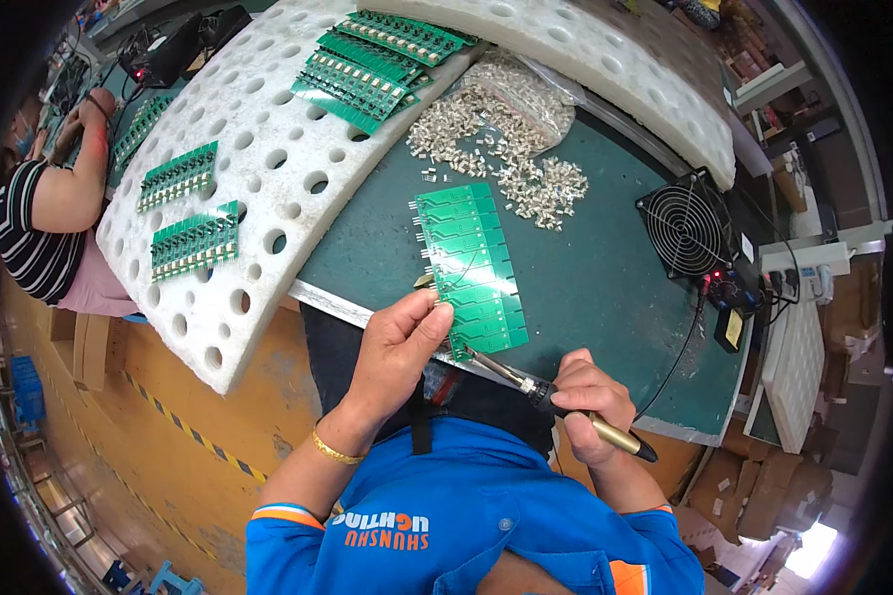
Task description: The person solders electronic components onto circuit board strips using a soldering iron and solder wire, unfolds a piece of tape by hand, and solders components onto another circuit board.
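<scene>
A green circuit board panel (476,266) with metal pins along its left side is tilted over the near edge of the dark green worktop. My left hand (404,347) pinches that panel by its left edge, thumb on top. In my right hand (593,402) is a soldering iron (531,385), gripped by its black and gold handle. The iron's tip meets or hovers just over the panel's near left corner; I cannot tell which. Beyond the panel lies a heap of small silvery metal parts (541,188), spilling from a clear plastic bag (531,99).
A white foam slab with holes (258,213) at the left carries stacked circuit boards (367,74) and two separate ones. A black fan (685,230) stands at the right, near the iron's cable (680,362). Another person (55,203) sits at the far left.
</scene>
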`<state>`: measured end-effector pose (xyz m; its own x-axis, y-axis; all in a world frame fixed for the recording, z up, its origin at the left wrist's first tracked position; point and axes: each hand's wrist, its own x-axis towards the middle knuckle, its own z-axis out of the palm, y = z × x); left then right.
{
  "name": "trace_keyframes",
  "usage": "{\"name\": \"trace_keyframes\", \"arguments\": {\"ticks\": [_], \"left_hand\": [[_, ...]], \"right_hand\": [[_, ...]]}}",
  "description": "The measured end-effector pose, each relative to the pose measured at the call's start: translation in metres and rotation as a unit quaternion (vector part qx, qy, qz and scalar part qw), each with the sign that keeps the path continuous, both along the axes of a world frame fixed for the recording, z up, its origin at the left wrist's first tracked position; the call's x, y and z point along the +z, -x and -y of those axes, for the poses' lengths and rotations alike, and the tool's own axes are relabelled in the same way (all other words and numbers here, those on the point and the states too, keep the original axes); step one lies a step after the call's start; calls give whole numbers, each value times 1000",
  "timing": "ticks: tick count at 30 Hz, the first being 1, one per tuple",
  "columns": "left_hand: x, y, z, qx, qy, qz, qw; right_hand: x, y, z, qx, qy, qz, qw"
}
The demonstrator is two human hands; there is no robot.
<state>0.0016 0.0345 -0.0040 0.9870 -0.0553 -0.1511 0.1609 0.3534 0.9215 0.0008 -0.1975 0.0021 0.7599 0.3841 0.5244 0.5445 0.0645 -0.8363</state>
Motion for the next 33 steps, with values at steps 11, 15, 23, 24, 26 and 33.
{"name": "trace_keyframes", "arguments": {"ticks": [11,15,23,24,26,33], "left_hand": [[-6,1,-1,-2,-30,5,1000],[-8,1,-1,-5,-31,5,1000],[-10,0,-3,-10,-33,9,999],[-9,0,-3,-12,-29,13,999],[-8,0,-3,-13,-24,17,999],[-5,-1,-4,-28,-55,29,998]], "right_hand": [[5,2,-2,13,6,1,1000],[5,4,-2,8,15,0,1000],[6,4,-4,10,39,31,999],[6,4,-4,11,40,31,999],[8,2,-2,16,39,25,999],[25,-10,9,42,47,17,998]]}}
